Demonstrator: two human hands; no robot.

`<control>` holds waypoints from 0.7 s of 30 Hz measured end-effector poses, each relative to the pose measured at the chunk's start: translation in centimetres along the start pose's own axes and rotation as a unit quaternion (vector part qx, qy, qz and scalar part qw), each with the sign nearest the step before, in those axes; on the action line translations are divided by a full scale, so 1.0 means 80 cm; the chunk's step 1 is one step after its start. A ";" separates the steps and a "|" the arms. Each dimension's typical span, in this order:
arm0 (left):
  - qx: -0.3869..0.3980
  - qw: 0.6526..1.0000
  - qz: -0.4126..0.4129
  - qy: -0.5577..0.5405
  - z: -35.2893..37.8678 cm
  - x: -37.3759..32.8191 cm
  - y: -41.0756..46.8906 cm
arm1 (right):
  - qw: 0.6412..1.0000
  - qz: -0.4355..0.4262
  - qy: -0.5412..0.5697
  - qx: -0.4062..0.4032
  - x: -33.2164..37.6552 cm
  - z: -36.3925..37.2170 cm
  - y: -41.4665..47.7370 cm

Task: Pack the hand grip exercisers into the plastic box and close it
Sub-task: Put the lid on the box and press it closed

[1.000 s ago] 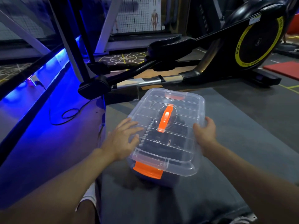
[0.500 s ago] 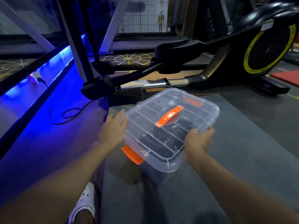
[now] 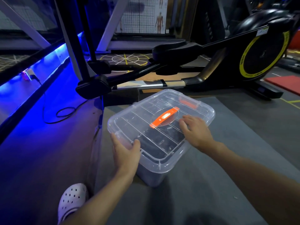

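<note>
The clear plastic box (image 3: pixel 129 120) stands on the grey mat with its lid on. An orange handle (image 3: pixel 164 117) lies flat in the lid's middle, and an orange latch (image 3: pixel 188 102) shows at the far end. Dark hand grip exercisers (image 3: pixel 162 142) are dimly visible through the lid. My left hand (image 3: pixel 125 155) clasps the near left end of the box, thumb on the lid's rim, and hides the latch there. My right hand (image 3: pixel 194 130) rests flat on the lid just right of the handle, fingers spread.
A black elliptical trainer (image 3: pixel 243 62) stands right behind the box, its rail close to the far edge. The grey mat (image 3: pixel 227 143) stretches to the right. A white clog (image 3: pixel 72 198) is at lower left, a black cable (image 3: pixel 65 111) on the blue-lit floor.
The box has turned a little further. My left hand slid from the side onto the near end, covering the orange latch. My right hand left the rim and now lies on the lid.
</note>
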State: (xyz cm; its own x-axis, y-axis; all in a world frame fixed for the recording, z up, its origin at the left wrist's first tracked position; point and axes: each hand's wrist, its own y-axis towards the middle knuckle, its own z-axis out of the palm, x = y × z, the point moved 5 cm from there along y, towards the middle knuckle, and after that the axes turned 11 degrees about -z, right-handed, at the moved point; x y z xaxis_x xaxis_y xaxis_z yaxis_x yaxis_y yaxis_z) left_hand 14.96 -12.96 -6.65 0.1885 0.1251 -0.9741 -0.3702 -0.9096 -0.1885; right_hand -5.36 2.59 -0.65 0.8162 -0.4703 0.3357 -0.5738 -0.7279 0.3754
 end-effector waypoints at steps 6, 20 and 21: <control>0.041 0.999 -0.029 0.008 -0.010 0.001 0.048 | 0.997 -0.066 -0.030 -0.035 0.003 0.006 -0.020; 0.177 0.979 0.006 0.100 -0.019 -0.062 0.139 | 0.973 -0.026 -0.185 -0.137 0.065 0.042 -0.039; 0.136 0.984 0.016 0.117 -0.023 -0.064 0.137 | 0.971 -0.050 -0.195 -0.128 0.064 0.041 -0.038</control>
State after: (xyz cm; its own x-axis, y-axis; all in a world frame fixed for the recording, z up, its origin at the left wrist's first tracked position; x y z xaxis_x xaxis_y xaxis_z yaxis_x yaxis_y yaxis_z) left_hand 11.59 -24.26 -3.48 0.3659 -0.0253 -0.9303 -0.6030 -0.7678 -0.2163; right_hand 0.78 0.76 -2.87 0.8039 -0.5928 -0.0481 -0.4467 -0.6552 0.6093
